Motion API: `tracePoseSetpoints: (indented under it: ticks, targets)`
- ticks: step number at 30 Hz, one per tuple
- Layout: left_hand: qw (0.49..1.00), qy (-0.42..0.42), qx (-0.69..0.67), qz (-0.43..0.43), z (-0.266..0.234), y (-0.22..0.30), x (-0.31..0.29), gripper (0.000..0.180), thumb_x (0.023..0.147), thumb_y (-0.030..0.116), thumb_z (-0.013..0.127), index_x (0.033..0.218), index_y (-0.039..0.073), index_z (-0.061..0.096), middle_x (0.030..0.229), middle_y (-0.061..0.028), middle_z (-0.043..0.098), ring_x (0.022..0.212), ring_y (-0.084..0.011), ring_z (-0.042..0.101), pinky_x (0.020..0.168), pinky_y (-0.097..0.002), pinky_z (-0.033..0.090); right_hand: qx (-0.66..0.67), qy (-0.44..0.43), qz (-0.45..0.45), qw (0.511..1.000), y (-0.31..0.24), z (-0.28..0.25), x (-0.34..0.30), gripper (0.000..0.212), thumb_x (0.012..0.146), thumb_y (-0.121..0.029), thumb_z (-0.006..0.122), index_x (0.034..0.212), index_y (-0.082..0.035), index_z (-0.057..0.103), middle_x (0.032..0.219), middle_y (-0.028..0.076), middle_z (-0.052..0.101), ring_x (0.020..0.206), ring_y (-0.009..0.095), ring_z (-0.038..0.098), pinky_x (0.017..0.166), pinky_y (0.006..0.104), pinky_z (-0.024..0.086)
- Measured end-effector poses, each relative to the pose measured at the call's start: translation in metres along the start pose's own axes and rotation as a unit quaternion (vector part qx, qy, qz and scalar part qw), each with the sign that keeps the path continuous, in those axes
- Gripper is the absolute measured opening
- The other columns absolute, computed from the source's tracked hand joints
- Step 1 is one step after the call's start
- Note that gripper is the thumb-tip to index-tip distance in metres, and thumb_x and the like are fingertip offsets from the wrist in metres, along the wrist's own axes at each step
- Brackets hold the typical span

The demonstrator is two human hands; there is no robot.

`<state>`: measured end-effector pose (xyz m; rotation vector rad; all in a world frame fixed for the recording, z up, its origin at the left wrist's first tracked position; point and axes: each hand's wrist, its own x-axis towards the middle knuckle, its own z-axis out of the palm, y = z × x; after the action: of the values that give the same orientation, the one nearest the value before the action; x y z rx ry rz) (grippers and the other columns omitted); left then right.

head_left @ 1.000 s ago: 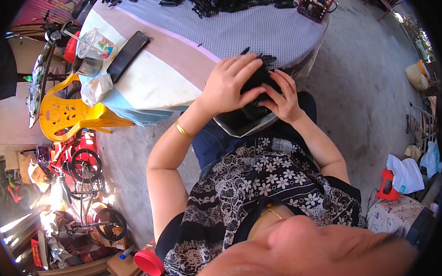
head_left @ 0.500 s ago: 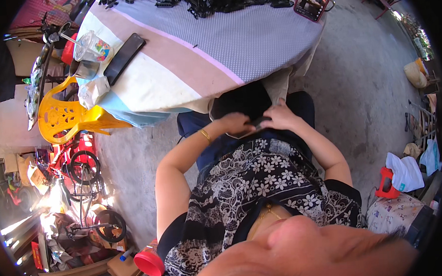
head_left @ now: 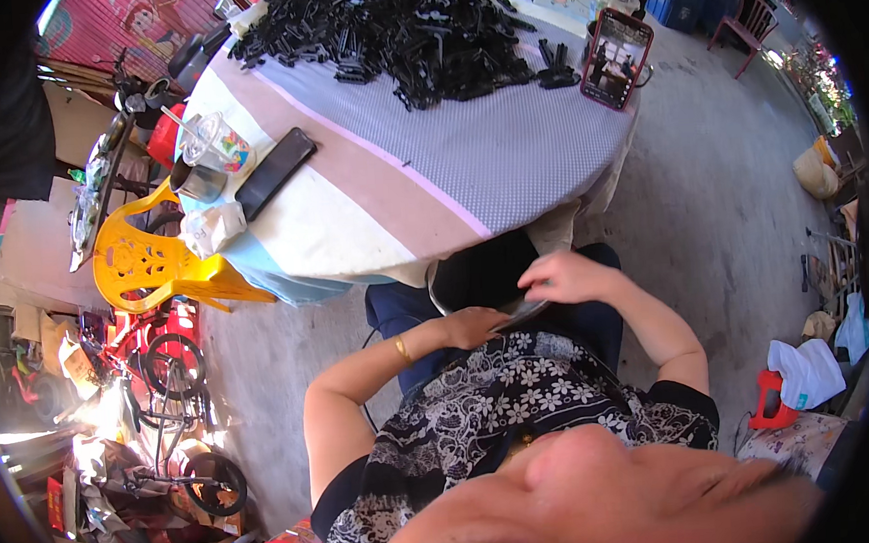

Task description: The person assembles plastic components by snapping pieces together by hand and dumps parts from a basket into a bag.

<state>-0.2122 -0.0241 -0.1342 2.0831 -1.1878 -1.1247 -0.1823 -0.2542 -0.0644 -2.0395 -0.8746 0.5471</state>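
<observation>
A round container [head_left: 441, 289] with a pale rim and a dark inside sits on my lap, partly under the table's edge. My left hand [head_left: 472, 327] lies at its near rim, with the fingers closed together; what they hold, if anything, is hidden. Over the right part of the opening is my right hand [head_left: 565, 277], fingers bent and drawn together. Nothing I can name shows in it. On the table ahead is a large heap of small black plastic clip-like pieces [head_left: 412, 37], with a few lying apart at its right [head_left: 556, 66].
The cloth-covered round table [head_left: 371, 186] holds a dark phone [head_left: 277, 174], a plastic cup with straw [head_left: 218, 145], a crumpled white bag [head_left: 214, 229] and a propped, lit phone [head_left: 617, 60]. A yellow chair [head_left: 144, 262] and bicycle [head_left: 172, 369] stand left. A red chair [head_left: 746, 24] is far right.
My hands have come apart: the right has risen over the container's opening, while the left stays at the rim. The view has shifted, showing more of the black heap.
</observation>
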Motion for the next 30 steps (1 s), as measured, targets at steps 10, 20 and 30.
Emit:
tracePoseSetpoints:
  ticks: [10, 20, 30]
  targets:
    - [0.883, 0.441, -0.113, 0.115, -0.213, 0.025, -0.055, 0.027, 0.084, 0.019, 0.06, 0.107, 0.003, 0.06, 0.091, -0.0064, 0.066, 0.079, -0.0102, 0.057, 0.072, -0.0268, 0.046, -0.352, 0.431, 0.074, 0.828, 0.043, -0.149, 0.112, 0.06, 0.082, -0.043, 0.054, 0.126, -0.005, 0.041, 0.13, 0.024, 0.037, 0.123, 0.038, 0.032, 0.099, 0.0484, 0.028]
    - [0.7, 0.676, 0.088, -0.211, -0.33, -0.124, -0.062, 0.054, 0.081, 0.05, 0.052, 0.109, 0.005, 0.059, 0.119, -0.0234, 0.05, 0.115, -0.0357, 0.043, 0.097, -0.0416, 0.031, -0.287, 0.441, 0.357, 0.772, 0.057, -0.193, 0.195, 0.078, 0.079, -0.07, 0.03, 0.133, -0.013, 0.035, 0.137, 0.026, 0.026, 0.129, 0.042, 0.018, 0.097, 0.0636, 0.013]
    - [0.74, 0.66, -0.074, -0.109, -0.362, -0.12, 0.006, 0.06, 0.08, 0.061, 0.044, 0.122, 0.018, 0.052, 0.124, -0.0176, 0.048, 0.118, -0.0338, 0.04, 0.1, -0.041, 0.027, -0.279, 0.419, 0.215, 0.837, 0.048, -0.17, 0.236, 0.077, 0.081, -0.068, 0.03, 0.112, -0.002, 0.055, 0.125, 0.019, 0.045, 0.123, 0.033, 0.034, 0.098, 0.0504, 0.026]
